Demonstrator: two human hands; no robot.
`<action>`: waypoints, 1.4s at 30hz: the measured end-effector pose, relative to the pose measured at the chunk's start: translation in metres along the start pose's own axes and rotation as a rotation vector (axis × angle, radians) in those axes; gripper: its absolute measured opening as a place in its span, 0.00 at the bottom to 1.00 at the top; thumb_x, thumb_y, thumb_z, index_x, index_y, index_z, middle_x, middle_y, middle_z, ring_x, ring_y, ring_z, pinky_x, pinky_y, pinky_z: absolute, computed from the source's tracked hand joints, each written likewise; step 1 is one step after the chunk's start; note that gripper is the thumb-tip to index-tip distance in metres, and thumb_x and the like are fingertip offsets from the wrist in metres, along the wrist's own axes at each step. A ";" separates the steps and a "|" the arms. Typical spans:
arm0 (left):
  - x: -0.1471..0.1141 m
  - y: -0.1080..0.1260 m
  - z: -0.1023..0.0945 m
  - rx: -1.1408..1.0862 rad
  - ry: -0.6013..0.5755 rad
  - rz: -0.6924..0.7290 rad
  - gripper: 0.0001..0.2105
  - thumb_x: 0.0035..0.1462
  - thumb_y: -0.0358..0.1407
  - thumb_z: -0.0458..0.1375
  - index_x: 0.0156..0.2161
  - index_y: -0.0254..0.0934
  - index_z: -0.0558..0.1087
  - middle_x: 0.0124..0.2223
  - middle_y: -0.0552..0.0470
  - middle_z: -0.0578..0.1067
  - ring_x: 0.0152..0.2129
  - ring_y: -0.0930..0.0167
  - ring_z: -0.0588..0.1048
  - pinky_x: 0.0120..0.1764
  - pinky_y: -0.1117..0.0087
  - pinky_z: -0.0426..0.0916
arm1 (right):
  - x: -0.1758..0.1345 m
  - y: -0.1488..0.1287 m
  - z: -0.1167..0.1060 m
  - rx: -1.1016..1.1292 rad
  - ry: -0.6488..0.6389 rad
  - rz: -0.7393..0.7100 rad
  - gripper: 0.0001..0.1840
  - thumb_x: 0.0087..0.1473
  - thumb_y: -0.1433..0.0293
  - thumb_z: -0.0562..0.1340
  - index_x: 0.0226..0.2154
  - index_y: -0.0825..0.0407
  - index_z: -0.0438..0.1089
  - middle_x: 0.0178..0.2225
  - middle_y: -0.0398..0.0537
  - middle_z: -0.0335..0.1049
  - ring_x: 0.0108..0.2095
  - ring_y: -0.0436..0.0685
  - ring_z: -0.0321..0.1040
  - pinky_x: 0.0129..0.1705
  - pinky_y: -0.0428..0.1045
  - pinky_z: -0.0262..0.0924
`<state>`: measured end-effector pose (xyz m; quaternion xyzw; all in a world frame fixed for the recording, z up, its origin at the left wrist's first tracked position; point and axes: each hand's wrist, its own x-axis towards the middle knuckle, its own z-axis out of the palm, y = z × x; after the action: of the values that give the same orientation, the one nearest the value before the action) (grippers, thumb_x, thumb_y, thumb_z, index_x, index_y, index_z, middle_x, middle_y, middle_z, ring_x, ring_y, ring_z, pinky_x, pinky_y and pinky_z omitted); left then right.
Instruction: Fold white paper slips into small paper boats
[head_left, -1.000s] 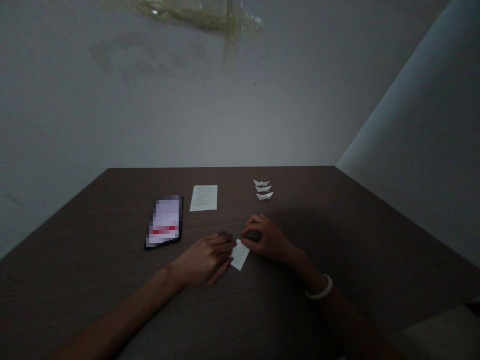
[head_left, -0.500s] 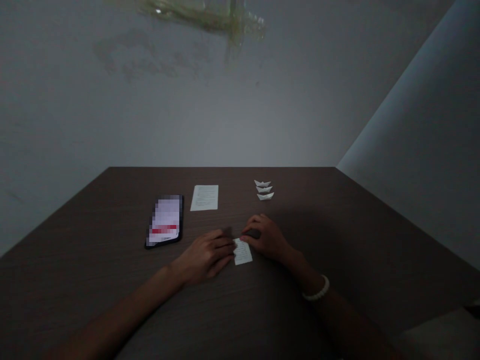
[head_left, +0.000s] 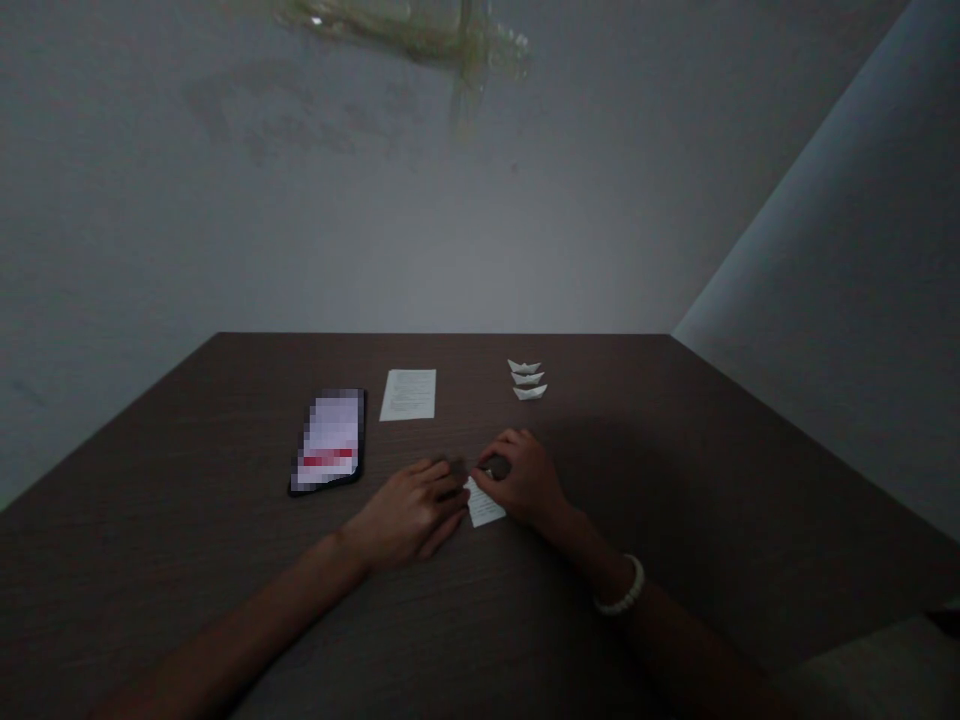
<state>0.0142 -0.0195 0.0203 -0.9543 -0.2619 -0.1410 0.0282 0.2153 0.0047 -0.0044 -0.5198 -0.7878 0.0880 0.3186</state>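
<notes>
A small piece of paper with printed lines lies on the dark table between my hands. My left hand rests at its left edge, fingers bent and pressed together against the paper. At the paper's upper edge, my right hand has thumb and forefinger closed in a pinch. Those fingers cover the paper's top part, so its fold there is hard to make out. A pale beaded bracelet circles my right wrist.
Three small paper boats stand in a column beyond my right hand. A stack of printed sheets lies farther back, left of them. A phone with a lit, blurred screen is left of my left hand. A wall rises behind the table.
My right hand has shifted slightly left along the paper's upper edge, covering more of its right side. My left hand has hardly moved.
</notes>
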 end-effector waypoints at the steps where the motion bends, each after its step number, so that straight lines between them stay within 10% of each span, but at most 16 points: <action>1: 0.000 0.000 0.000 0.003 -0.004 0.003 0.10 0.62 0.32 0.50 0.43 0.35 0.73 0.39 0.47 0.75 0.37 0.65 0.69 0.40 0.62 0.66 | 0.000 -0.001 0.001 -0.006 0.003 0.015 0.07 0.47 0.64 0.67 0.28 0.50 0.73 0.32 0.46 0.68 0.37 0.56 0.63 0.44 0.52 0.56; 29: -0.004 -0.003 0.000 -0.007 -0.007 -0.012 0.10 0.62 0.33 0.50 0.42 0.35 0.73 0.41 0.45 0.74 0.40 0.63 0.70 0.42 0.62 0.67 | -0.002 0.013 -0.007 0.013 0.006 0.015 0.02 0.50 0.71 0.65 0.27 0.50 0.73 0.31 0.47 0.70 0.36 0.56 0.64 0.40 0.51 0.57; 42: -0.009 -0.012 0.008 -0.108 0.135 -0.222 0.14 0.57 0.44 0.58 0.43 0.36 0.73 0.44 0.45 0.74 0.42 0.62 0.70 0.44 0.59 0.68 | -0.002 0.003 -0.014 0.050 -0.152 -0.130 0.16 0.45 0.61 0.69 0.37 0.49 0.73 0.39 0.48 0.67 0.41 0.58 0.61 0.46 0.54 0.56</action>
<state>0.0029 -0.0120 0.0100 -0.9080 -0.3553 -0.2210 -0.0212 0.2268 0.0014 0.0042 -0.4511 -0.8394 0.1260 0.2758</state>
